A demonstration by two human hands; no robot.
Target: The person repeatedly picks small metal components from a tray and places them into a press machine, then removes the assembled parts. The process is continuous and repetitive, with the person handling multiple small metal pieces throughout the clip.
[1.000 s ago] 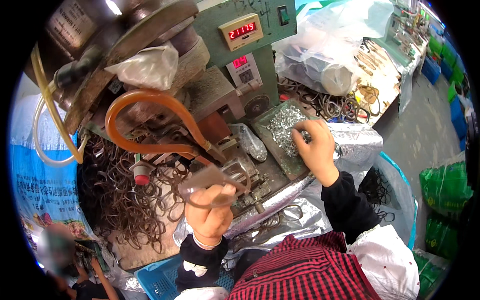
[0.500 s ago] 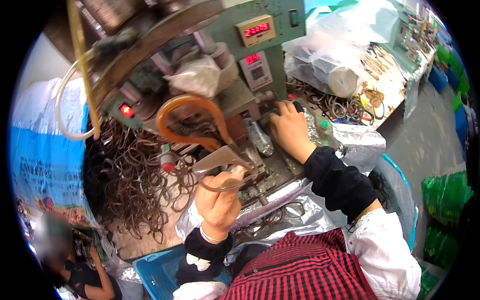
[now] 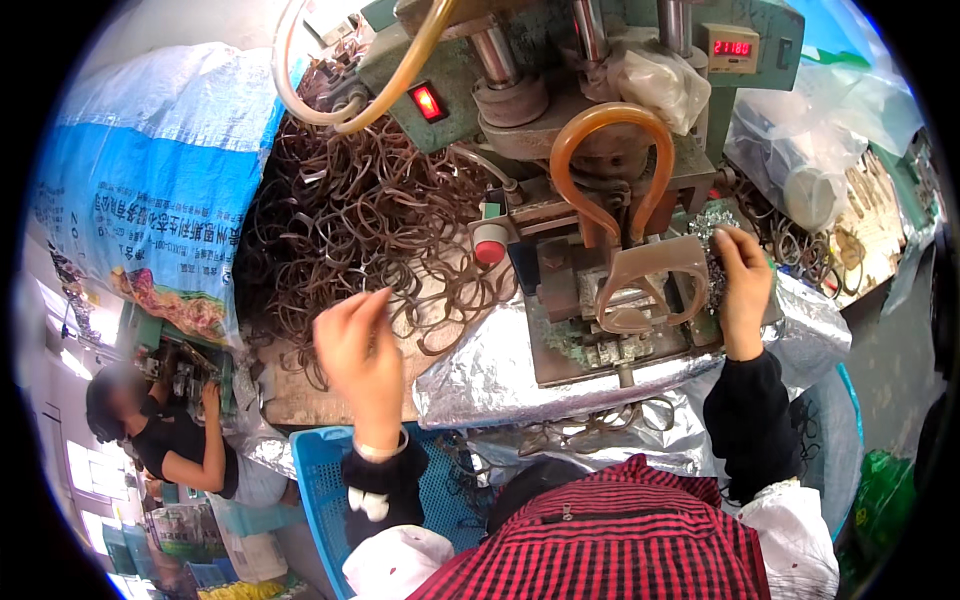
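Observation:
My left hand (image 3: pixel 362 360) is raised over the bench near the brown ring-shaped pieces (image 3: pixel 370 210). Motion smears its fingers, and nothing plainly shows in them. At the right side of the press bed (image 3: pixel 570 350), my right hand (image 3: pixel 745 290) has its fingers bent and apart beside metal shavings (image 3: pixel 712 240). I see nothing held in it. A translucent brownish plastic piece with large openings (image 3: pixel 690 260) stands in front of the press, below an orange hose loop (image 3: pixel 565 165). The piece partly hides the press bed.
A red button (image 3: pixel 490 250) sits left of the press bed. Silver foil (image 3: pixel 470 375) covers the bench front, with a blue basket (image 3: pixel 320 490) below it. A blue-and-white sack (image 3: pixel 150 190) stands at left. Another person (image 3: pixel 180 440) works at far left.
My left hand has come away from the plastic piece and moved left. My right hand has shifted from the press bed to its right side. The whole view has turned.

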